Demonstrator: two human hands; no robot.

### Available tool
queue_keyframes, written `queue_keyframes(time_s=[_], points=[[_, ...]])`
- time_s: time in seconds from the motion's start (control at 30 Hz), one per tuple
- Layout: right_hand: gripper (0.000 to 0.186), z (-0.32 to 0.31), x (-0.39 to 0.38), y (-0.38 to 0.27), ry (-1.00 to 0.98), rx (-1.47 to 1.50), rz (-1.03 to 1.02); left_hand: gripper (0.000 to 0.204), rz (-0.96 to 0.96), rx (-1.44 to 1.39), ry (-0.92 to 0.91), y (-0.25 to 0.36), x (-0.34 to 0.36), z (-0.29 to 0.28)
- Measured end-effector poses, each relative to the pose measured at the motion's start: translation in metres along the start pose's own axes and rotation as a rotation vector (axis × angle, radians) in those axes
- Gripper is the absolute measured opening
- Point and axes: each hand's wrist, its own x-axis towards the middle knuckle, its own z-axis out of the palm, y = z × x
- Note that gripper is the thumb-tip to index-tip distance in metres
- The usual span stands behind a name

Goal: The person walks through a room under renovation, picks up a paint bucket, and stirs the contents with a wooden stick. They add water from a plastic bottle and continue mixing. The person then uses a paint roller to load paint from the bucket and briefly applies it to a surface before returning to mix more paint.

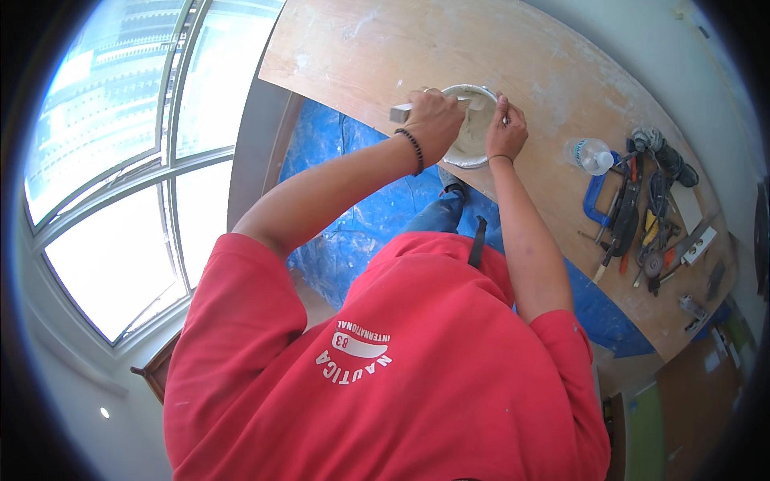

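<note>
The left hand (435, 127) is wrapped around a scraper (399, 113) above the bucket (464, 163); the right hand (508, 136) clamps its rim. At the table's (521, 48) near edge, the bucket looks heavy with soft, sticky paste (473, 135), best gripped by the rim. Farther right lies a bottle (595, 157).

Left fingers (450, 111) hide part of the scraper (399, 113).
</note>
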Motion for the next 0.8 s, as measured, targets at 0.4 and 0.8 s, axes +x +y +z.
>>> queue_keyframes(time_s=[0.4,0.8], points=[[0.038,-0.001,0.001,0.000,-0.018,0.005,0.036,0.014,0.182,-0.089,-0.154,0.011,0.012,0.022],[0.041,0.007,0.000,0.003,0.055,-0.089,0.021,0.033,0.103,0.125,-0.399,0.024,0.056,0.046]])
